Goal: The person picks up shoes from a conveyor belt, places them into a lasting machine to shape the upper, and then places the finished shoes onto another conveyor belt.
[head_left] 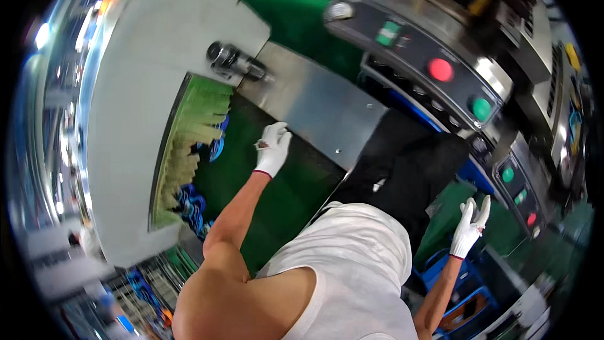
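My left hand (274, 149), in a white glove with a dark red cuff, is over a dark green surface (251, 192), beside the edge of a bare metal plate (324, 110). Its fingers are loosely bent, and nothing shows in them. Off to the right, my right hand (469, 230), gloved the same way, has its fingers spread and is empty. It hangs in the air near a machine's control panel (521, 179) with green and red buttons, apart from it. Left of my left hand, blue looped pieces (192, 204) lie by a green strip curtain (189, 145).
A large pale grey machine housing (135, 101) fills the left, with a black cylindrical device (234, 62) at its edge. At upper right, a heavy machine carries a panel with a red button (440, 70) and a green button (481, 109). Blue crates (465, 286) stand at lower right.
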Demonstrator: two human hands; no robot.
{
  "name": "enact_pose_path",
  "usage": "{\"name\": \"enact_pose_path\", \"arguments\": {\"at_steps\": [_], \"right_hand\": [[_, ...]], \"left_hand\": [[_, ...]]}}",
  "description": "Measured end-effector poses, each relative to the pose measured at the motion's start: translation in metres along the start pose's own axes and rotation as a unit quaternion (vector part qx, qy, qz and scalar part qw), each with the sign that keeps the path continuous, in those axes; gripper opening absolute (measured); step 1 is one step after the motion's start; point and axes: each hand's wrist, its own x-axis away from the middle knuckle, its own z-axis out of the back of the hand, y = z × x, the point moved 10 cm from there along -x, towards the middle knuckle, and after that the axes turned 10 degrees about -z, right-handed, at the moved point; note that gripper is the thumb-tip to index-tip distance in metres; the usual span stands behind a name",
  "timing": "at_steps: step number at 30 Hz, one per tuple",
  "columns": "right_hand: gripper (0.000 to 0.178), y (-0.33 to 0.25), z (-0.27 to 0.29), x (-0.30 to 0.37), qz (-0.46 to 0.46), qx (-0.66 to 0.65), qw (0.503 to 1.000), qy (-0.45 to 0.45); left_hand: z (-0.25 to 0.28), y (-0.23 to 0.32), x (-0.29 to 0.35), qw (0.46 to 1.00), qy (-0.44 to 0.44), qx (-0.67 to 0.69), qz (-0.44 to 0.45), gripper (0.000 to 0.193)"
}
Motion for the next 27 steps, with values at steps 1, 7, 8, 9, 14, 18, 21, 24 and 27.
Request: {"name": "enact_pose_path", "arguments": {"at_steps": [1, 7, 8, 9, 14, 18, 21, 24, 27], "right_hand": [[0.065, -0.024, -0.017, -0.002, 0.02, 0.02, 0.999, -0.028], [0.063, -0.069, -0.078, -0.025, 0.077, 0.171, 0.974, -0.131], [0.062, -0.07, -0.08, -0.028, 0.076, 0.205, 0.967, -0.128], [0.063, -0.081, -0.087, -0.029, 0.136, 0.297, 0.938, -0.12], [0.066, -0.076, -0.098, -0.063, 0.111, 0.417, 0.888, -0.158], [0.066, -0.108, -0.112, -0.043, 0.268, 0.461, 0.836, -0.129], [0.069, -0.086, -0.099, -0.052, 0.135, 0.441, 0.876, -0.139], [0.064, -0.094, -0.113, -0.031, 0.238, 0.469, 0.84, -0.136], [0.066, -0.096, -0.122, -0.007, 0.163, 0.376, 0.897, -0.163]], "left_hand": [[0.032, -0.045, 0.021, 0.998, 0.033, -0.04, 0.031, 0.032], [0.265, -0.188, 0.253, 0.81, 0.231, -0.444, 0.306, 0.073], [0.287, -0.201, 0.283, 0.777, 0.225, -0.42, 0.411, 0.076], [0.3, -0.211, 0.316, 0.733, 0.255, -0.423, 0.467, 0.08], [0.284, -0.317, 0.447, 0.726, 0.147, -0.214, 0.636, 0.083], [0.263, -0.278, 0.434, 0.632, 0.153, -0.305, 0.696, 0.053], [0.273, -0.312, 0.441, 0.713, 0.037, -0.412, 0.566, 0.034], [0.248, -0.3, 0.41, 0.778, -0.077, -0.467, 0.413, 0.023], [0.197, -0.224, 0.313, 0.87, 0.028, -0.333, 0.362, 0.019]]}}
